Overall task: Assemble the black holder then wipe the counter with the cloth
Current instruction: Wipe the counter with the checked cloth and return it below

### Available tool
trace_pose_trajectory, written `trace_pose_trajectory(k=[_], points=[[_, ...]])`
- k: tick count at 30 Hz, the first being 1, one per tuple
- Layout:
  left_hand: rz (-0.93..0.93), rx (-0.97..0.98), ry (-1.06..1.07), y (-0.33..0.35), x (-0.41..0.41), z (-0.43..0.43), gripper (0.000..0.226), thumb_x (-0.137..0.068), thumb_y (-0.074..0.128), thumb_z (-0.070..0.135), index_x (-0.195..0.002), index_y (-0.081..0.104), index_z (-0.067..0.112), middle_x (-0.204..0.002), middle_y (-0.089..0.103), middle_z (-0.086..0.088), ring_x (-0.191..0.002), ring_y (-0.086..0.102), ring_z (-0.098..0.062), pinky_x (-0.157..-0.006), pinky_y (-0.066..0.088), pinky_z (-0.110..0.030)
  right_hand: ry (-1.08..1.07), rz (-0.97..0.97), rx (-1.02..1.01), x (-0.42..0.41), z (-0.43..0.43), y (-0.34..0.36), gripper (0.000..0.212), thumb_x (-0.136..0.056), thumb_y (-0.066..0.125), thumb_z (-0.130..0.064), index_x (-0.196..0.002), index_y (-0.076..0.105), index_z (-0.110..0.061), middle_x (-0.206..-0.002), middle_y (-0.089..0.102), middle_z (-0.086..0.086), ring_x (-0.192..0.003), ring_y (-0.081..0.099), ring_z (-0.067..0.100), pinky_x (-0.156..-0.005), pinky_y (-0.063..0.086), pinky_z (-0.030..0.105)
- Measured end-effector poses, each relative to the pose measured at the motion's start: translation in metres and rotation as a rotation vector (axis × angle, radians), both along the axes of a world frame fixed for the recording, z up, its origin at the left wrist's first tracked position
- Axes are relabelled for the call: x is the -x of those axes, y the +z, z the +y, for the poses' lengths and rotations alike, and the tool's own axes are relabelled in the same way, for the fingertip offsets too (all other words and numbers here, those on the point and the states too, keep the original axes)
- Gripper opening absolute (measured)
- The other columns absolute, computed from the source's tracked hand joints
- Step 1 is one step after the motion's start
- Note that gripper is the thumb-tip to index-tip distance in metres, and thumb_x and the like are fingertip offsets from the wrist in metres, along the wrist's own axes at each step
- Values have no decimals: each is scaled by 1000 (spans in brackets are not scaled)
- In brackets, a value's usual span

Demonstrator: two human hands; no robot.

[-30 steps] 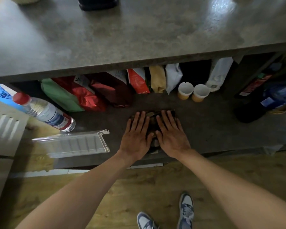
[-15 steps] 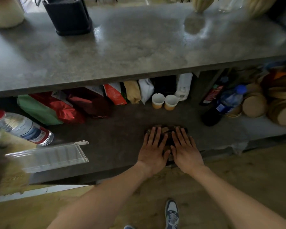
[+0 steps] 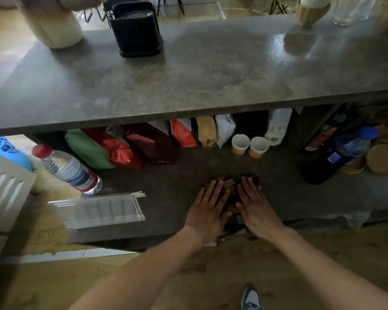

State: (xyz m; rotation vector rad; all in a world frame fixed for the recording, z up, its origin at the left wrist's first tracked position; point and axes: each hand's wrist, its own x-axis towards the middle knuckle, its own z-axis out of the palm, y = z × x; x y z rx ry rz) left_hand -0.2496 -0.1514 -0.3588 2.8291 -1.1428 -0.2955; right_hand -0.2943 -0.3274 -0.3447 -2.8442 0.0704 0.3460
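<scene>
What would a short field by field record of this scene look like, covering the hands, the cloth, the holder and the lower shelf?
left hand: flat, palm down on the cloth
right hand: flat, palm down on the cloth
cloth: dark, folded, on the lower shelf, front edge
black holder: upright on the counter top
lower shelf: bags, two paper cups, water bottle lying down, clear tray

Dark cloth (image 3: 230, 193) mostly hidden under both flat hands, pattern unclear

Desk (image 3: 211, 81): grey, stone-like, with a dull sheen.
Holder (image 3: 136, 32): black matt plastic.
Floor (image 3: 323, 260): wood-look planks.
Tray (image 3: 101, 209): clear glossy plastic.
Bag (image 3: 119, 151): shiny red foil.
Cups (image 3: 249, 145): paper.
</scene>
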Motion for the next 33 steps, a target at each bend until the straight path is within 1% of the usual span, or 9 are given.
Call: trace_pose_trajectory(k=[4, 8, 13, 17, 20, 25, 27, 31, 33], points=[[-9, -88, 83, 8, -30, 57, 71, -93, 4, 51, -155, 8, 17, -163, -10, -8, -149, -16, -24, -121, -8, -39, 114, -15, 0, -41, 52, -3, 60, -104, 21, -38, -155, 6, -10, -163, -13, 6, -146, -22, 18, -120, -10, 36], [34, -168, 153, 20, -45, 89, 84, -80, -5, 49, -155, 6, 13, -163, -9, -11, -149, -14, -25, -122, -4, -40, 144, -37, -25, -61, 94, -9, 60, -104, 23, -37, -155, 9, -10, -164, -9, 9, -148, -19, 23, -121, -8, 41], [112, -160, 314, 22, -38, 88, 83, -83, 5, 49, -154, 2, 6, -161, -12, -15, -149, -12, -30, -122, 1, -43, 236, -53, -27, -70, 105, -15, 56, -103, 27, -36, -155, 9, -28, -164, -10, 2, -148, -22, 24, -121, -8, 45], [30, -13, 357, 7, -2, 86, 76, -86, 24, 38, -148, 27, -6, -156, 18, -29, -146, 13, -44, -115, 26, -57, 357, -73, -29, -51, 91, -17, 52, -103, 25, -37, -153, 13, -38, -164, -3, -6, -148, -20, 20, -121, -3, 46], [19, 40, 365, 2, 30, 92, 71, -86, 33, 32, -145, 34, -8, -154, 24, -30, -145, 15, -45, -115, 27, -56, 395, -82, -44, -23, 90, -16, 52, -102, 25, -38, -153, 16, -38, -164, 2, -7, -149, -17, 20, -121, 0, 46], [4, 2, 294, 3, 65, 108, 63, -86, 40, 23, -143, 40, -4, -156, 23, -23, -145, 22, -41, -117, 18, -44, 385, -83, 3, 29, 90, -16, 55, -97, 37, -41, -151, 26, -36, -162, 19, -6, -150, 7, 24, -115, 25, 47], [-4, 24, 264, 6, 59, 110, 63, -88, 42, 30, -143, 42, -1, -155, 26, -20, -143, 29, -38, -116, 15, -39, 336, -81, 14, 31, 89, -12, 49, -99, 33, -48, -147, 36, -36, -158, 30, -9, -148, 18, 20, -112, 37, 44], [19, 47, 281, 6, 20, 98, 70, -94, 34, 48, -145, 38, 2, -155, 28, -18, -144, 23, -34, -115, 30, -47, 262, -71, 68, 11, 86, -6, 56, -102, 14, -49, -145, 43, -27, -156, 35, -6, -147, 13, 15, -110, 17, 41], [41, 45, 306, 6, -6, 86, 76, -93, 19, 52, -151, 24, 3, -160, 11, -17, -147, 3, -31, -119, 19, -48, 240, -66, 50, -3, 82, -6, 59, -102, 10, -50, -151, 31, -25, -161, 22, -5, -150, 3, 17, -114, 10, 42]])
